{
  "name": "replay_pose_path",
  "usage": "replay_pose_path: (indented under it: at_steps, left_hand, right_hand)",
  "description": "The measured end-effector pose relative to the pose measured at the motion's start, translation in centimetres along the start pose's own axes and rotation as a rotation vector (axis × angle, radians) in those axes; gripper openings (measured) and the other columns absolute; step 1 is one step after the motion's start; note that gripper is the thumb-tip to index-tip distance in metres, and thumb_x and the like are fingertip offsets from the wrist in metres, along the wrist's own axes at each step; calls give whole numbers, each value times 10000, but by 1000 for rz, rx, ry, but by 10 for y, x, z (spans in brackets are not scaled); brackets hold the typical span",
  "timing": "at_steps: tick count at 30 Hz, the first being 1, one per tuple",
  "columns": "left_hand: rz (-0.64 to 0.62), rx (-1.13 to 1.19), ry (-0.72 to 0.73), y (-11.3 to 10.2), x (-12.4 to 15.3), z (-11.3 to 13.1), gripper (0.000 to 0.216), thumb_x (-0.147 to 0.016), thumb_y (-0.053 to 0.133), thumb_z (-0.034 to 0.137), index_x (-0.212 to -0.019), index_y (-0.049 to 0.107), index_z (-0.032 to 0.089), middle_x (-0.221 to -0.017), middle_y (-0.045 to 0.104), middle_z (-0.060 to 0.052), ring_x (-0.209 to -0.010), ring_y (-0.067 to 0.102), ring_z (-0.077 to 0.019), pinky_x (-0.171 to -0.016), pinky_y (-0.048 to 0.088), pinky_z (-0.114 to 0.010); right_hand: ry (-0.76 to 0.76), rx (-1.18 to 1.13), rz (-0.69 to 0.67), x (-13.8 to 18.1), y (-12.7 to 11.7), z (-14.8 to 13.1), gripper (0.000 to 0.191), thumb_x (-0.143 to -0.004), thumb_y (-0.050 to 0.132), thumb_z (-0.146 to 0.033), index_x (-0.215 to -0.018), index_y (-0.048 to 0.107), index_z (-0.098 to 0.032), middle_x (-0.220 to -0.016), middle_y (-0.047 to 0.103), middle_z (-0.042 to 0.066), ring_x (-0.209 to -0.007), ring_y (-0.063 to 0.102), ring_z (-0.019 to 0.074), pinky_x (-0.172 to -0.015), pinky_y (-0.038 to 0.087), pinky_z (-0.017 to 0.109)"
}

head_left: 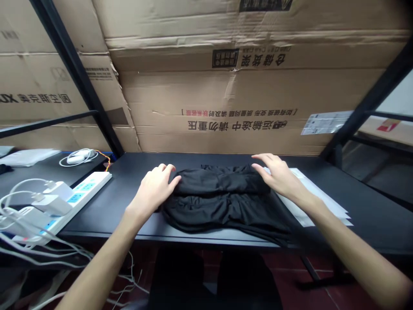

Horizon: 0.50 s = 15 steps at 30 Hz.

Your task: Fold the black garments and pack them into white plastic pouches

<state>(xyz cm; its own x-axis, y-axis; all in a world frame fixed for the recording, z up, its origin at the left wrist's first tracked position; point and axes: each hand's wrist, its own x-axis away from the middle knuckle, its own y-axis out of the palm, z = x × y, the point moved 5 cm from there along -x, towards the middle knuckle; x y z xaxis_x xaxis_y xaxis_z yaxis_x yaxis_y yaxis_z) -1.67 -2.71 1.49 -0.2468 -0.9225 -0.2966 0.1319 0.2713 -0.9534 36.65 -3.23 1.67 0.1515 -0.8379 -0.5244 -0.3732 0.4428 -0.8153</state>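
Here the left hand (155, 186) and right hand (279, 175) rest open, grasping nothing, on the folded black garment (222, 200).

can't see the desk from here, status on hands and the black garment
Left hand on black garment, left edge. Right hand flat on right edge. Garment folded on desk, white sheets at its right.
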Motion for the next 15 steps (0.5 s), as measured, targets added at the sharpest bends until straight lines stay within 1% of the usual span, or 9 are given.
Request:
replay_pose_path:
  at_steps: [2, 4, 6, 8, 10, 12, 15]
  left_hand:
    - [-33, -36, 102, -4, 11, 1, 428, -994, 663, 418, -1373, 629, 220, -1334, 677, -129, -1181, 668, -341, -990, 528, -440]
    - [-62, -52, 208, -5, 19, 4, 515, -929, 743, 337, -1418, 614, 238, -1401, 653, -127, -1264, 630, -346, -1051, 506, -460]
    - [-71, -58, 270, -3, 22, 7, 536, -899, 741, 242, -1421, 620, 247, -1430, 642, -120, -1308, 605, -337, -1088, 487, -470]
    - [-57, -70, 295, 1, 21, 11, 539, -886, 692, 159, -1414, 628, 245, -1447, 634, -116, -1319, 596, -332, -1091, 486, -482]
    - [-23, -78, 298, 5, 18, 16, 547, -868, 630, 84, -1392, 639, 242, -1443, 636, -110, -1308, 598, -326, -1072, 495, -488]
    - [18, -66, 285, 9, 16, 20, 548, -856, 578, 33, -1357, 655, 240, -1419, 649, -105, -1287, 606, -316, -1057, 502, -481]
    - [76, -26, 231, 10, 14, 23, 476, -889, 549, 39, -1291, 691, 249, -1394, 659, -101, -1272, 607, -312, -1037, 512, -468]
  right_hand:
    - [-64, -17, -67, 10, -4, -37, 584, -1089, 383, -566, -1502, 571, -199, -1556, 592, 166, -1457, 530, 340, -1206, 412, 570]
    - [-100, -42, -162, 19, 1, -76, 672, -1100, 334, -598, -1615, 461, -186, -1662, 494, 157, -1553, 433, 319, -1266, 358, 555]
    - [-109, -50, -279, 26, 15, -111, 743, -1099, 290, -635, -1680, 367, -179, -1733, 388, 140, -1610, 344, 311, -1291, 327, 553]
    - [-129, -57, -358, 31, 36, -139, 828, -1089, 266, -672, -1692, 328, -109, -1748, 330, 169, -1632, 291, 314, -1310, 298, 542]
    - [-89, -47, -408, 33, 59, -156, 900, -1080, 245, -700, -1695, 279, -44, -1763, 257, 192, -1652, 225, 319, -1328, 253, 532]
    - [-49, -44, -441, 34, 80, -164, 943, -1075, 225, -714, -1693, 235, -2, -1769, 206, 205, -1661, 186, 318, -1339, 215, 524]
    - [-5, -34, -443, 36, 99, -167, 949, -1072, 221, -721, -1696, 225, -6, -1768, 201, 207, -1663, 178, 312, -1341, 191, 518]
